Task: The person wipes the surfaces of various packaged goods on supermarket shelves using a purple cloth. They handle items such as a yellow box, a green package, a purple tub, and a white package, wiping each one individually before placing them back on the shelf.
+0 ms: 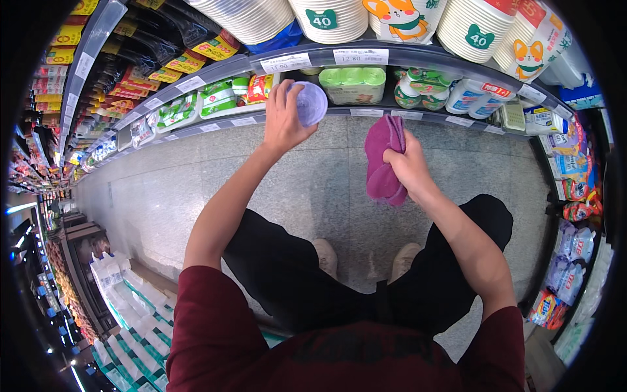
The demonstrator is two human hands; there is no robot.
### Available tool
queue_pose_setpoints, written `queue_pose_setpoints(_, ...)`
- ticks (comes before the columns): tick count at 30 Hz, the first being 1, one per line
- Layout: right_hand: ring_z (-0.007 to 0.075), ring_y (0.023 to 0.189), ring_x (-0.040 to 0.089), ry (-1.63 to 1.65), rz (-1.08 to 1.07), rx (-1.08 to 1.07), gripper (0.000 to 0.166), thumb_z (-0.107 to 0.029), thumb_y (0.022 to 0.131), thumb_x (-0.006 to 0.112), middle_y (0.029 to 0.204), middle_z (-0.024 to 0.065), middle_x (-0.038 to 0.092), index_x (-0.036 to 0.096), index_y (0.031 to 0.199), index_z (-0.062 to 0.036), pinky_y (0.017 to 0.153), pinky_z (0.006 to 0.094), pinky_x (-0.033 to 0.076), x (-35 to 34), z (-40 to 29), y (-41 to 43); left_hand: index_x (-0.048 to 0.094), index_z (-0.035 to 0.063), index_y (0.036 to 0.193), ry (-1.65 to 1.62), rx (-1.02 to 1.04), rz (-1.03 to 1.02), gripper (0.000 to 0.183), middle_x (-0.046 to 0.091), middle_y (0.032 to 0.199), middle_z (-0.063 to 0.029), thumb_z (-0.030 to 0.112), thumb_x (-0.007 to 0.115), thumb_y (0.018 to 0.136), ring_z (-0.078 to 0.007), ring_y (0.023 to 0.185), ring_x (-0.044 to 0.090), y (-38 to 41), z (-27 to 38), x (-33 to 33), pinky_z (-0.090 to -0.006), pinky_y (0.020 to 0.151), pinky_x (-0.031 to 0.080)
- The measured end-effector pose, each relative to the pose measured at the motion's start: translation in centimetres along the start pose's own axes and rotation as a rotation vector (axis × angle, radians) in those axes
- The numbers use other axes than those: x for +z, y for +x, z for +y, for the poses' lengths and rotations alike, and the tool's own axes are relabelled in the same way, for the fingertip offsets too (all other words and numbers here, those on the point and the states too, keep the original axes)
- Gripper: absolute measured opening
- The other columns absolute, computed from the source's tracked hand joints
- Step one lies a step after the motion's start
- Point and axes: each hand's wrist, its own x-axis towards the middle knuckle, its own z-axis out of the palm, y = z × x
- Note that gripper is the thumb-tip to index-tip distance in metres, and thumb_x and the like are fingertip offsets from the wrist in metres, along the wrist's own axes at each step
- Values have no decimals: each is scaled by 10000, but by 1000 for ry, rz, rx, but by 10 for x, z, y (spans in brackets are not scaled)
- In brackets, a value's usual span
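My left hand (285, 116) grips a round, pale purple translucent plastic container (312, 104) at the front edge of the low shelf. Its round face is turned towards me, and I cannot tell whether it has a lid. In my right hand (410, 164) is a folded magenta cloth (379, 161), held above the floor between my knees and the shelf. Right of the container, a pack of green rolls (351, 85) stands on the lower shelf. Green and red packets (220, 96) lie to its left.
Stacked paper bowls (328, 19) fill the upper shelf, whose price-tag rail (321, 60) juts out above the lower one. White bottles (472, 98) stand at the right. Detergent bags (570, 245) line the right side. Stacked cartons (132, 313) stand behind at left. Grey tiled floor (303, 181) lies below.
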Motion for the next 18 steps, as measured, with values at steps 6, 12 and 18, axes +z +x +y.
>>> queue_pose_setpoints(6,146,847,600,88,-37,90,355,-232,834,700,960,69,623,563,1089,-26,749,303,492,4,-6,9,413,43,1294,-148,12,-99,911,463,1296,-201,196,850,509,-395,1185,457,3,77,-50,-485,1009,387)
queue_pose_setpoints(12,172,1038,582,298,-307,279,699,-599,892,583,1138,94,585,482,1254,-9,880,317,480,-1,-6,18,408,70,1311,-255,70,-76,946,472,1342,-199,206,863,493,-397,1189,482,0,122,-69,-518,1002,384)
queue_pose_setpoints(18,199,1151,566,437,-571,425,743,-557,903,584,1268,134,567,425,1357,9,986,364,468,-8,5,14,400,78,1310,-369,90,-113,957,467,1363,-215,244,900,511,-415,1220,482,1,121,-73,-503,1016,393)
